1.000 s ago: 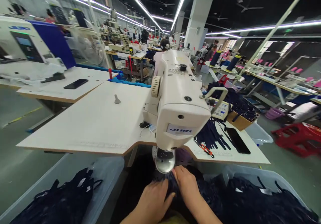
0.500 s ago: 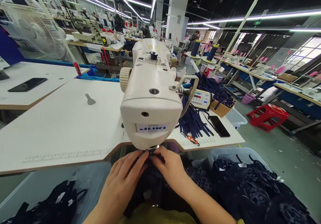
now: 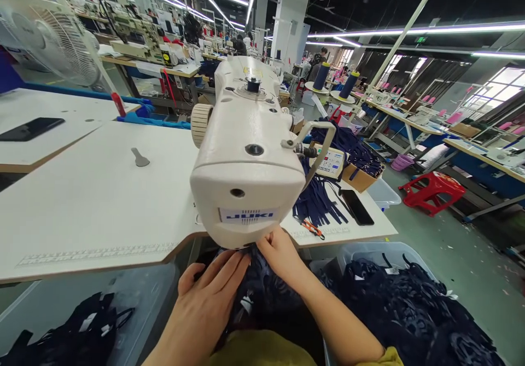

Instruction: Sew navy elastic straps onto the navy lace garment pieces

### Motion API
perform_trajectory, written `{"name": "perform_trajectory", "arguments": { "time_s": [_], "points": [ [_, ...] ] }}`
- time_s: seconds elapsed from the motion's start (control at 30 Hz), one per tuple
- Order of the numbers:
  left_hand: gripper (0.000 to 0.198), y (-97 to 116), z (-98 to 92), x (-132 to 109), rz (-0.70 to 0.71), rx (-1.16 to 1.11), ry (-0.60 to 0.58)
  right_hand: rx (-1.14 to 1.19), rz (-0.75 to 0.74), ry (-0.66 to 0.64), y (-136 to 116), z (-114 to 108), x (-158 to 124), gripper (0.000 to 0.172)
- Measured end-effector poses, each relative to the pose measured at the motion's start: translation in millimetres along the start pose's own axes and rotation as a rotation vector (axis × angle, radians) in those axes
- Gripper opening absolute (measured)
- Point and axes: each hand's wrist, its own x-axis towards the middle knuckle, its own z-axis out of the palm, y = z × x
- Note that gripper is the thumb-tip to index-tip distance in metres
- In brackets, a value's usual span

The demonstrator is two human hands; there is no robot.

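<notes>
The navy lace garment [image 3: 262, 281] hangs below the head of a white sewing machine [image 3: 248, 177] and runs down over my lap. On its left side lies my left hand [image 3: 211, 286], back up, with its longer fingers pressed together on the cloth and its little finger bent outward; the thumb is hidden. My right hand [image 3: 282, 254] is closed in a pinch at the lower right of the machine head, on the garment's upper part. Its fingertips are partly covered by the machine head, which also hides the needle area.
Clear bins with dark garments [image 3: 410, 300] [image 3: 77, 327] stand right and left below the table [image 3: 102, 202]. On the table are a metal plate tool [image 3: 140, 159], navy strips [image 3: 318, 202], orange-handled snips [image 3: 312, 228] and a phone [image 3: 356, 207]. A red stool [image 3: 435, 191] stands farther right.
My right hand has moved up and right, its fingertips now partly behind the machine head. My left hand's little finger has bent outward, and more lace shows between the hands. The view has shifted slightly.
</notes>
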Motion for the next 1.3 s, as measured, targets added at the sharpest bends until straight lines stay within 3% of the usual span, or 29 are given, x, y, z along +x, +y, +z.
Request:
{"name": "perform_trajectory", "arguments": {
  "time_s": [0.2, 1.07, 1.3],
  "points": [
    [0.036, 7, 3.0, 1, -0.082, 0.046, 0.01, -0.216, -0.012, -0.002, -5, -1, 7, 0.016],
    [0.038, 15, 5.2, 4, -0.07, 0.123, 0.071, -0.401, -0.061, -0.005, 0, 1, 11, 0.021],
    [0.04, 15, 11.1, -6, -0.242, 0.019, -0.008, -0.433, -0.084, -0.019, 1, 2, 11, 0.024]
  ]
}}
